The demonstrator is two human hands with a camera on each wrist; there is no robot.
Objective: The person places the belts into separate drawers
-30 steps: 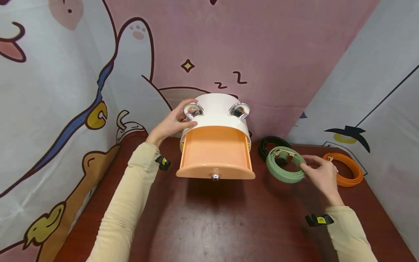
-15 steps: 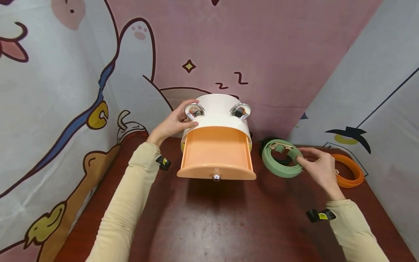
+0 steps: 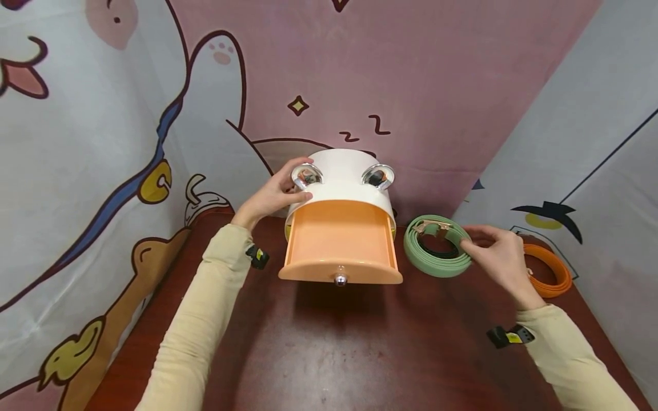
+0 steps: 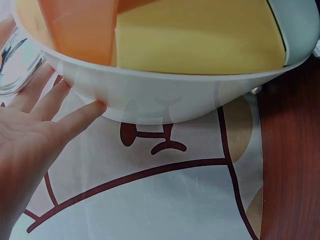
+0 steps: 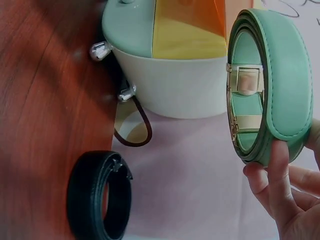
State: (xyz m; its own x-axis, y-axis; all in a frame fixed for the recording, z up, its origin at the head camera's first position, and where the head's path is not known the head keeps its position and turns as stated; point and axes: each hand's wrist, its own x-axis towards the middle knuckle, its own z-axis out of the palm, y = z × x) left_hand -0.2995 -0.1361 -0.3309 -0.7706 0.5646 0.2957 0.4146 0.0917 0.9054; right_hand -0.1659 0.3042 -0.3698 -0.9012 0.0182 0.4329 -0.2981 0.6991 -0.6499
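My left hand (image 3: 275, 191) rests spread against the side of a white duck-like drawer box (image 3: 341, 171), thumb and fingers on either side of its silver ring-shaped eye. In the left wrist view straight fingers touch the white shell (image 4: 165, 97). The box's orange drawer (image 3: 339, 234) is pulled out, with a round silver knob (image 3: 340, 279) on its front. Right of the box, my right hand (image 3: 498, 257) pinches a coiled green belt (image 3: 436, 268) by its edge. The right wrist view shows the belt's gold buckle (image 5: 247, 80) inside the coil and fingers beneath it.
A coiled black belt (image 5: 82, 195) lies on the dark red table (image 3: 329, 354), mostly hidden behind the green one in the head view. At the right sits a coiled orange belt (image 3: 562, 274). A cartoon-printed cloth (image 3: 411, 74) stands behind the table.
My right hand has moved the green belt left and slightly back, closer to the drawer box, and it now covers most of the black belt. My left hand stays on the box.
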